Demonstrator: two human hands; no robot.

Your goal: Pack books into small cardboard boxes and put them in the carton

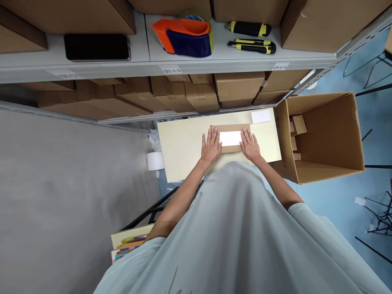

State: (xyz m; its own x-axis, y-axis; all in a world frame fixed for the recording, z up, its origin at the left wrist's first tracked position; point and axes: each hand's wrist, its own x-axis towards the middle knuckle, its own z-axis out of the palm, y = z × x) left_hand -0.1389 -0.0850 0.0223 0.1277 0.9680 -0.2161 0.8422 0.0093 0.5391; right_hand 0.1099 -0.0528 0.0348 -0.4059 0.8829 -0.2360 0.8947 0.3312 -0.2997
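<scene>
A small brown cardboard box (231, 128) lies on the cream tabletop (183, 143) with a white label (230, 139) on its upper face. My left hand (211, 146) rests flat at the label's left end, fingers stretched out over the cardboard. At the right end, my right hand (250, 145) lies the same way, its fingertips on the label's edge. Both hands are open and press or rest on the surface without gripping. Beyond the right hand, a small stack of white labels (260, 116) sits near the table's back edge.
A large open carton (330, 134) with several small boxes inside stands right of the table. Above the back edge runs a grey shelf (141, 67) bearing a phone (97, 47), an orange-and-blue tape dispenser (186, 36) and yellow-black utility knives (251, 28). A white roll (155, 161) is at left.
</scene>
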